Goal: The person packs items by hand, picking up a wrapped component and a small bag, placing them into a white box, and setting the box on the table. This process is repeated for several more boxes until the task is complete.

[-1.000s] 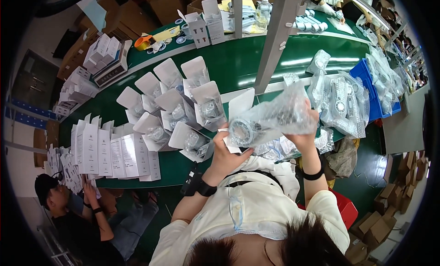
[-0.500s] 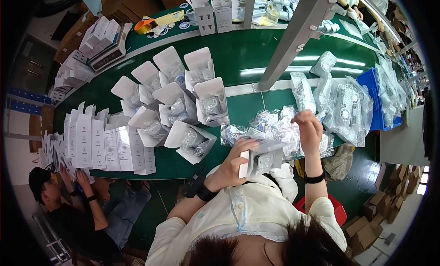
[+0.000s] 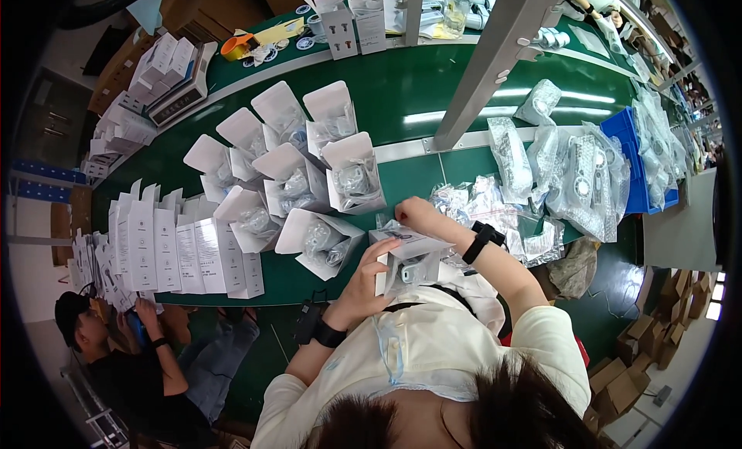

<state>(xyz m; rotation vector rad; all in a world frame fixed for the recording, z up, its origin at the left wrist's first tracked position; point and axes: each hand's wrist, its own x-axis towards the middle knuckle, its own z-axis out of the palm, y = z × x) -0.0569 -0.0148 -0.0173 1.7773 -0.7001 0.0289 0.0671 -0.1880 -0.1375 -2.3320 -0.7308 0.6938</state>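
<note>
Forearm [image 3: 510,271] slanting leftward, right hand [image 3: 417,212] curls just beyond the box [image 3: 421,245] — whether it grips anything, I cannot tell — left hand [image 3: 362,285] clamps the box's left side.

Shows, along the far side of the green tabletop [image 3: 386,74], an orange tape roll [image 3: 245,42], yellow paper [image 3: 280,35] beside it and, farther right, a clear bottle [image 3: 455,18]. Has a grey metal post [image 3: 495,66] slanting upward to the right. Includes, at lower left, a co-worker [image 3: 127,387] in a black cap [image 3: 71,316] and dark top; at right, crumpled grey-brown cloth [image 3: 573,270] below the edge, plus open brown cardboard boxes [image 3: 621,378] piled near the corner.
</note>
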